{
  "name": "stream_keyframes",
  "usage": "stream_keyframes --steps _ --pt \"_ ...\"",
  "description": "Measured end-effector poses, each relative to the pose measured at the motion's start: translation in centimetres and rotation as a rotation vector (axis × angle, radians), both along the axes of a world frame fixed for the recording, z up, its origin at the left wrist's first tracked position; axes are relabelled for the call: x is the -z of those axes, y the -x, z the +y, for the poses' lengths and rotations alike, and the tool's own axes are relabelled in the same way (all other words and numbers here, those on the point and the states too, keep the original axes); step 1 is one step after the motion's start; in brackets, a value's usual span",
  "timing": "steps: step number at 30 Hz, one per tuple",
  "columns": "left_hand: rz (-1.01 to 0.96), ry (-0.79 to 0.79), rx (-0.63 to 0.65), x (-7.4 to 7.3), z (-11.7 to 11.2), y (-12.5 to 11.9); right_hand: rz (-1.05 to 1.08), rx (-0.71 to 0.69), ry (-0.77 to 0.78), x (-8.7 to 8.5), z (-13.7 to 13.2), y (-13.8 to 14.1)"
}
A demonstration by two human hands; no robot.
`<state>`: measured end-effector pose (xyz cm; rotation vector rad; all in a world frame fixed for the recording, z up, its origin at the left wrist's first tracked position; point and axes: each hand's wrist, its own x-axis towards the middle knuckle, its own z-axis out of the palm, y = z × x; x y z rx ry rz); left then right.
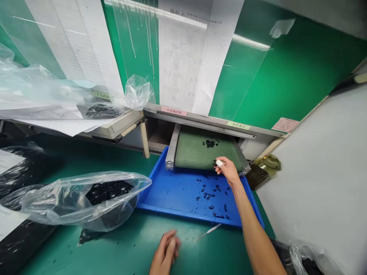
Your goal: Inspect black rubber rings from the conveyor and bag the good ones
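Note:
My right hand [228, 169] reaches out to the near end of a small green conveyor belt [197, 154]. Its white-capped fingertips pinch a small black part at the belt's edge. A cluster of small black parts [210, 143] lies further up the belt. Below the belt sits a blue tray [172, 191] with several black parts [210, 196] scattered in it. My left hand [165, 252] rests on the green table near the front edge, fingers together and curled, holding nothing I can see. A thin white-tipped tool [207, 232] lies on the table between the hands.
A clear plastic bag [83, 198] of black parts lies open at the left, with black bags beside it. Papers and plastic sheets hang on the green back wall. A yellowish bottle [265, 168] stands right of the tray, next to a grey raised surface [321, 172].

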<state>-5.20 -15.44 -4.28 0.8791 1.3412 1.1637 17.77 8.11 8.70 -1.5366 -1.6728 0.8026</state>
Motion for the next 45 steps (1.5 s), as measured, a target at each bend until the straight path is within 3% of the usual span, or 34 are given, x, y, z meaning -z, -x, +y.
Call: stream_keyframes --steps 3,6,9,12,16,20,23,27,29,33,35,38,41,45 --pt "-0.198 -0.067 -0.023 -4.0 4.6 -1.8 0.127 -0.122 0.071 1.9 -5.4 3.1" --pt "-0.315 -0.1 0.064 -5.8 8.2 -3.5 0.153 -0.216 0.134 3.2 -9.7 5.3" --pt "-0.265 -0.109 0.146 -5.4 9.4 -4.5 0.039 -0.196 0.072 4.1 -12.3 6.0" --pt "-0.215 -0.104 0.167 -4.2 9.1 -5.1 -0.045 -0.165 0.028 5.1 -13.8 5.8" --pt "-0.127 -0.125 0.136 -3.2 8.6 -5.3 0.069 -0.214 0.169 6.1 -14.7 4.9" --pt "-0.074 -0.188 0.219 -3.7 8.6 -5.6 0.253 -0.197 0.236 6.4 -14.6 4.0" --pt "-0.121 -0.228 0.22 -4.4 9.0 -6.4 0.297 -0.158 0.167 6.2 -14.2 3.9" --pt "-0.238 -0.259 0.13 -4.9 10.2 -8.1 0.272 -0.024 0.021 5.7 -13.4 4.4" --pt "-0.293 -0.244 0.084 -5.0 11.1 -8.7 0.189 -0.01 -0.015 5.3 -12.5 4.3" --pt "-0.4 -0.165 0.008 -5.1 13.3 -8.3 -0.111 -0.172 -0.041 3.5 -8.6 2.1" --pt "-0.483 -0.127 -0.062 -5.2 14.3 -7.7 -0.338 -0.193 -0.114 2.0 -5.2 0.5" --pt "-0.676 -0.043 -0.092 -5.3 15.3 -6.8 -0.615 -0.104 -0.212 -0.2 1.4 -0.9" --pt "-0.812 0.045 -0.046 -4.9 15.8 -6.5 -0.645 0.013 -0.204 -1.5 8.1 -0.8" --pt "-0.857 0.141 -0.098 -4.0 16.3 -6.2 -0.597 -0.009 -0.122 -1.7 14.1 -0.2"
